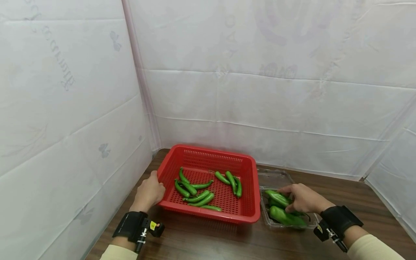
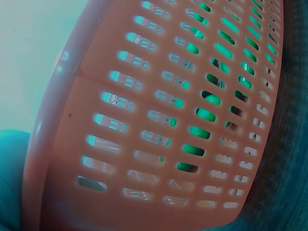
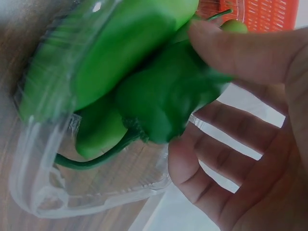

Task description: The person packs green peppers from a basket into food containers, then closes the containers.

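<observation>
At the left end of the red plastic basket (image 1: 209,214) my left hand (image 1: 149,191) grips the rim. Several slim green chili peppers (image 1: 208,199) lie scattered on the basket's floor. The left wrist view shows the basket's slotted wall (image 2: 62,187) up close, with green peppers visible through the slots. My right hand (image 1: 307,198) reaches into a clear plastic container (image 3: 29,187) of larger green peppers. Its thumb (image 3: 231,53) and fingertips pinch a dark green pepper (image 3: 154,96) from both sides. Another, lighter green pepper (image 3: 125,53) lies beside it.
Behind the container, its clear lid (image 1: 274,177) lies folded back on the brown wooden table (image 1: 195,242). The container stands close against the basket's right side. White sheeting (image 1: 260,108) encloses the table at the back and sides.
</observation>
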`<state>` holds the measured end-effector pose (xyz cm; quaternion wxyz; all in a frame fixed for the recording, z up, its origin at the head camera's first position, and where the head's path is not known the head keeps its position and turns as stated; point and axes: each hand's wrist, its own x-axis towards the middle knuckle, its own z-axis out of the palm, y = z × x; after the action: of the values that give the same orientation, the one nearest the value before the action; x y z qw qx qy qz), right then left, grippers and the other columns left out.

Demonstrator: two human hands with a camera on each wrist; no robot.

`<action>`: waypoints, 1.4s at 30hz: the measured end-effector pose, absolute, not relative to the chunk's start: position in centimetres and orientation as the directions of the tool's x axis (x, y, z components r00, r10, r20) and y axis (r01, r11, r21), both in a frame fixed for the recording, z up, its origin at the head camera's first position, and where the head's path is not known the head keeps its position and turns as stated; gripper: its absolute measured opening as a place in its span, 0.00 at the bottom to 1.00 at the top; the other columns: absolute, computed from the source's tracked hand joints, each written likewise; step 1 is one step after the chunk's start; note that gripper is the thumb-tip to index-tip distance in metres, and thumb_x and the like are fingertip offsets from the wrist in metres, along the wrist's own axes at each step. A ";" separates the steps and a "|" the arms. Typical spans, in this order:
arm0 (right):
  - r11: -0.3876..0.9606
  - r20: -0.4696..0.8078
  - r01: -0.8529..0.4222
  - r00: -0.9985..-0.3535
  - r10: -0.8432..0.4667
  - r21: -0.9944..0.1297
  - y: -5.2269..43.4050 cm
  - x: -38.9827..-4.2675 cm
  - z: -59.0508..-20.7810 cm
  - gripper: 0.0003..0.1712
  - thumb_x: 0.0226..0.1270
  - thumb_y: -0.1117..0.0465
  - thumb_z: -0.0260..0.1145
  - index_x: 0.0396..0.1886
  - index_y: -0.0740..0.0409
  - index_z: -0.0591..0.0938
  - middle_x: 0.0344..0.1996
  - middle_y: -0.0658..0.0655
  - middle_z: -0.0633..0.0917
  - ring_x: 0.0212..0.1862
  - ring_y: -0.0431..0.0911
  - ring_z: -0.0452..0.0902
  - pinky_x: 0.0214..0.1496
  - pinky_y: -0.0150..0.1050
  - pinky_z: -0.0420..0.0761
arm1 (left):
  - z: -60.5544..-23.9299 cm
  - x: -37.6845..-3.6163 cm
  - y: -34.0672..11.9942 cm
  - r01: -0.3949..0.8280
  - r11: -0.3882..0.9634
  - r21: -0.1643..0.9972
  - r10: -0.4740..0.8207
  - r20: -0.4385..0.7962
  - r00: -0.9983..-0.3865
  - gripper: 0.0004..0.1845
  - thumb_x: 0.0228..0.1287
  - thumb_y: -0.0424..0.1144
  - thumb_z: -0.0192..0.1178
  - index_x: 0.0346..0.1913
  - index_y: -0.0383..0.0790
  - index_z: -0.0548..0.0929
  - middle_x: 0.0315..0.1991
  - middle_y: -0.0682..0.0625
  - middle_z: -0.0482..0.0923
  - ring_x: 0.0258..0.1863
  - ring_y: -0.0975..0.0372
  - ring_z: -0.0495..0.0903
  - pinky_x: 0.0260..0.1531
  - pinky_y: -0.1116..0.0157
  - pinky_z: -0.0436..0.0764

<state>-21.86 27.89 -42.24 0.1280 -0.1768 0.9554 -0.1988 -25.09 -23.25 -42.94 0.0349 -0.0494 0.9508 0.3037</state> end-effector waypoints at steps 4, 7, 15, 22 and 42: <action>0.879 -0.186 -0.260 -0.916 -0.356 -0.401 27.5 -21.9 -41.7 0.41 0.50 0.59 0.84 0.66 0.62 0.81 0.45 0.56 0.89 0.40 0.43 0.83 0.39 0.41 0.83 | -43.0 -25.1 -23.2 -0.123 0.808 0.577 -0.077 -0.105 -0.992 0.29 0.75 0.35 0.50 0.73 0.26 0.60 0.47 0.30 0.83 0.36 0.50 0.83 0.32 0.56 0.79; 0.887 -0.167 -0.264 -0.923 -0.346 -0.379 27.1 -22.0 -40.9 0.42 0.51 0.57 0.84 0.67 0.62 0.80 0.47 0.60 0.88 0.36 0.42 0.82 0.37 0.41 0.81 | -43.0 -25.1 -23.2 -0.123 0.808 0.577 -0.077 -0.103 -0.992 0.28 0.76 0.35 0.50 0.73 0.26 0.60 0.47 0.30 0.82 0.36 0.50 0.83 0.32 0.56 0.79; 0.867 -0.059 -0.368 -0.910 -0.409 -0.335 25.7 -23.2 -38.1 0.38 0.57 0.56 0.81 0.66 0.62 0.81 0.50 0.59 0.88 0.49 0.53 0.85 0.42 0.44 0.85 | -42.9 -25.0 -23.4 -0.127 0.802 0.584 -0.081 -0.105 -0.991 0.28 0.76 0.35 0.50 0.73 0.26 0.60 0.46 0.30 0.83 0.36 0.50 0.83 0.31 0.57 0.79; 0.854 -0.003 -0.430 -0.893 -0.451 -0.294 22.9 -24.7 -36.1 0.34 0.58 0.60 0.80 0.65 0.60 0.82 0.49 0.60 0.89 0.43 0.48 0.85 0.41 0.44 0.83 | -42.8 -24.9 -23.4 -0.130 0.803 0.581 -0.078 -0.113 -0.991 0.28 0.75 0.35 0.51 0.73 0.27 0.61 0.46 0.31 0.83 0.36 0.50 0.83 0.32 0.57 0.79; 0.914 -0.162 -0.401 -0.900 -0.405 -0.058 12.5 -30.5 -36.3 0.28 0.62 0.64 0.74 0.62 0.66 0.82 0.54 0.66 0.87 0.52 0.58 0.85 0.54 0.52 0.84 | -43.0 -25.1 -23.1 -0.141 0.802 0.581 -0.098 -0.105 -0.990 0.30 0.74 0.35 0.51 0.74 0.27 0.60 0.46 0.31 0.84 0.34 0.51 0.82 0.32 0.56 0.79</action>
<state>-30.46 12.55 -36.34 0.0858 -0.2067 0.9746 -0.0117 -25.14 -23.07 -43.02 0.0348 -0.0632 0.9485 0.3084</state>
